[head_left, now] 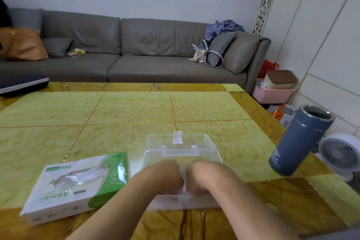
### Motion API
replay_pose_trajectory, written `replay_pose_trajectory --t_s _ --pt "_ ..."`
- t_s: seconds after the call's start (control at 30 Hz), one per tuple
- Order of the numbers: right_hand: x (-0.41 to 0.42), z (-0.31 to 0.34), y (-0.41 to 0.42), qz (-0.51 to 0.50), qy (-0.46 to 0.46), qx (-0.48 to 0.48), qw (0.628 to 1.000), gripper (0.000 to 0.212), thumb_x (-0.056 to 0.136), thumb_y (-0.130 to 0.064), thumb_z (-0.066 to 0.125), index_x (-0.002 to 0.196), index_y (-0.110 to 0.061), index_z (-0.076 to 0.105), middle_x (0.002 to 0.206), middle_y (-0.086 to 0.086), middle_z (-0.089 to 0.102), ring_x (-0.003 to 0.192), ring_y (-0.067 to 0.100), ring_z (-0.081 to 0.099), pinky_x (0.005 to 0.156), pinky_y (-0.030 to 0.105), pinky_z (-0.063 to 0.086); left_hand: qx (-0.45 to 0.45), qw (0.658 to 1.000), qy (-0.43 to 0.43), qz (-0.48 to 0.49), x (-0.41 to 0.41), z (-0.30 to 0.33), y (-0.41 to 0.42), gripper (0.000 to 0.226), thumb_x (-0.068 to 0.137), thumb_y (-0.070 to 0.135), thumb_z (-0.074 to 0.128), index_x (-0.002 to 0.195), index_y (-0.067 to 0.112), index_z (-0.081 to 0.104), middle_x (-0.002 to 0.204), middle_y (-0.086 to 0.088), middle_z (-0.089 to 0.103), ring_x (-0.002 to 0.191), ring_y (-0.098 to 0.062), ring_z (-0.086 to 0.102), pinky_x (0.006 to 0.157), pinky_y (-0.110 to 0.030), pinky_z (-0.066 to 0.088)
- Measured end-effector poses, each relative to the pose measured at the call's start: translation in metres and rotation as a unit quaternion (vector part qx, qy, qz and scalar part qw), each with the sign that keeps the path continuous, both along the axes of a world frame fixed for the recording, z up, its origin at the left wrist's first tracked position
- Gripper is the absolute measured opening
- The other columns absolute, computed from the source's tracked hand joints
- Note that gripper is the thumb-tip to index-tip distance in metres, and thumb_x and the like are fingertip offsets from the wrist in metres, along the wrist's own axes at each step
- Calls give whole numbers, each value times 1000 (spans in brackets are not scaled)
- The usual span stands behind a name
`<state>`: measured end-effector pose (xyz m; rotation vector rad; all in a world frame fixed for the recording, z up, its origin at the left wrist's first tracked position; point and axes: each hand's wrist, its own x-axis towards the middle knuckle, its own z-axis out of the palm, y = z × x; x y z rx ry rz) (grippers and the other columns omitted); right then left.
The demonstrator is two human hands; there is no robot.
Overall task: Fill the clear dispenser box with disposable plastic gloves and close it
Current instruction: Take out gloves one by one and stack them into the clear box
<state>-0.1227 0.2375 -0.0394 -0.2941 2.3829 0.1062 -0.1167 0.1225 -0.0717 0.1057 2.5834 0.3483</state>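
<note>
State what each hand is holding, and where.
Both the left hand and right hand press into plastic gloves inside the clear dispenser box; the fingers' grip is hidden.

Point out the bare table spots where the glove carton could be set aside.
Bare tabletop lies beyond the clear dispenser box toward the sofa, and far left above the glove carton. A narrower patch separates box and blue flask. The near edge is crowded by both forearms.

The rectangular cardboard glove carton (pixel 75 185) was white with a green curved band and a clear film window. The rigid plastic dispenser box (pixel 181 150) was colourless. The stone-topped table (pixel 120 113) showed yellow-green marbled panels, gold lines and an amber border. The cylindrical metal flask (pixel 298 140) was slate blue with pale print, perhaps a logo.
</note>
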Motion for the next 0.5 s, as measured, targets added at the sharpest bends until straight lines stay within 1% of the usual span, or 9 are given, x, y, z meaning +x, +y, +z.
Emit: replay_pose_trajectory --t_s 0.07,0.1,0.17,0.2,0.27,0.33,0.4,0.43,0.5 --pt "-1 -2 -4 7 -12 17 1000 21 103 -14 55 84 -6 56 83 9 50 79 29 52 78 37 43 33 999 32 20 7 7 -1 24 96 14 55 75 16 45 75 1 51 72 -19 53 59 -27 41" --pt "-1 -4 -5 10 -11 22 1000 24 103 -13 54 79 -7 54 81 8 49 75 27 50 78 38 43 51 997 51 29 9 8 -2 17 95 12 54 79 14 48 78 -1 55 71 -19 56 62 -30 47" --pt "-3 -6 -4 12 -5 23 1000 23 103 -11 53 80 -8 55 80 7 49 73 26 49 76 38 43 80 994 62 36 12 13 -3 6 92 9 51 89 10 57 88 -8 66 81 -25 68 74 -39 59" --pt "-3 -7 -3 10 -3 18 1000 18 103 -12 54 86 -7 58 81 7 49 76 27 51 76 37 43 85 994 58 33 14 15 -3 8 91 8 50 90 8 59 89 -13 67 85 -28 69 73 -38 60" --pt "-2 -8 -1 -2 2 4 1000 11 103 -15 56 105 -7 63 81 7 50 85 29 54 77 36 44 66 997 41 15 14 15 -2 16 94 8 53 79 3 54 79 -17 58 76 -30 63 55 -29 45" --pt "-1 -7 0 -13 11 -12 1000 16 103 -17 58 112 -8 66 80 5 50 78 27 55 74 34 43 40 999 12 7 14 15 0 26 99 12 53 73 9 50 70 -5 47 70 -23 51 54 -24 34" --pt "0 -6 3 -14 28 -21 999 14 103 -20 59 97 -9 65 76 4 50 73 25 54 69 33 42 31 999 -3 -10 8 14 3 16 101 18 54 97 8 64 80 -1 53 84 -22 53 67 -27 41" --pt "0 -5 4 -21 32 -21 999 15 102 -21 59 92 -10 62 76 4 50 77 26 55 69 32 42 28 999 -15 -9 6 13 3 22 102 22 55 112 7 66 90 -4 58 89 -23 54 73 -29 42" --pt "0 -6 6 -29 35 -20 999 11 101 -16 58 98 -9 66 76 4 51 85 27 56 68 32 42 12 999 -30 -18 5 15 5 32 103 27 55 125 6 65 115 -12 66 96 -26 58 79 -32 43"
